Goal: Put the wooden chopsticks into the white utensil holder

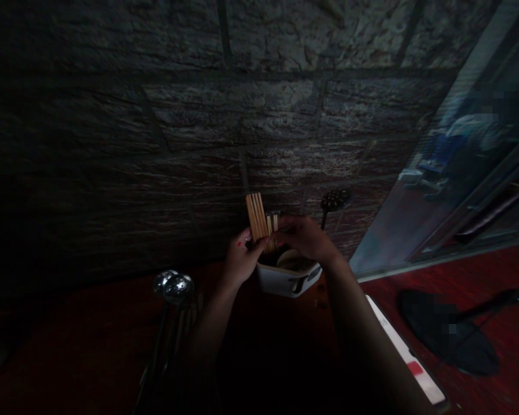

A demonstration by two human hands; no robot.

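Note:
My left hand [241, 258] is closed around a bundle of wooden chopsticks [256, 215], held upright over a white utensil holder [288, 281]. My right hand [305, 236] reaches over the holder's top with fingers curled at a second, smaller group of chopsticks [273, 223] standing in it. Both hands nearly touch above the holder. A dark perforated ladle [334, 200] sticks up behind my right hand. The scene is very dim.
Shiny metal ladles [173, 285] stand at the lower left. A dark stone-tile wall [199, 115] rises right behind the holder. A glass panel [450, 173] is at right, a white device [404, 351] lies by my right forearm, and a dark fan base [450, 331] sits on the red floor.

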